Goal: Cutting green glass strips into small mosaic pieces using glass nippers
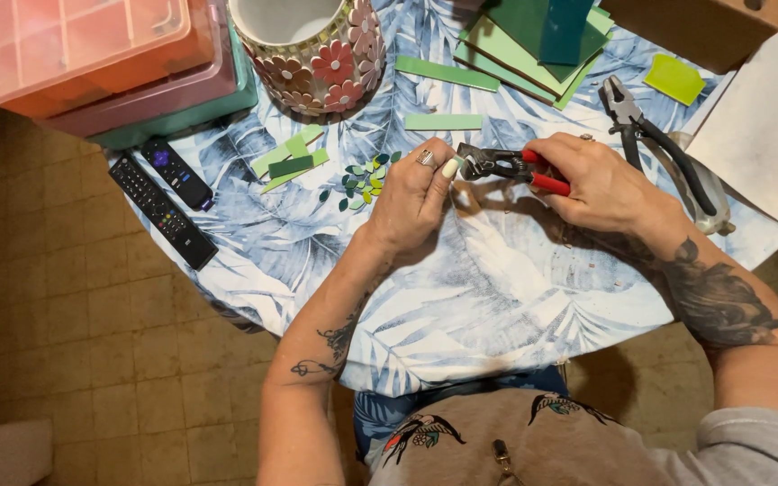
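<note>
1. your right hand (601,184) closes around the red handles of the nippers (506,167), whose long axis runs nearly level, head toward 9 o'clock and handles toward 3 o'clock.
2. your left hand (411,193) sits just at 9 o'clock of the nipper head, fingertips drawn together, pinching something small right at the jaws. the piece itself is too small and too covered to make out; only a pale green sliver seems to show by the thumbnail.
3. the left hand is the nearer one to the jaws, touching or all but touching them; the right hand stays back on the handles.
4. the nippers look dark and metallic at the head, with the jaws near closed on the pinched spot, though you cannot tell if they bite.
5. at 9 o'clock of your left hand, just beside it, lies a little cluster of cut green leaf pieces (362,183) on the leaf-print tablecloth (497,297).
6. at 2 o'clock of your right hand, black-handled pliers (655,135) lie apart, unheld.
</note>
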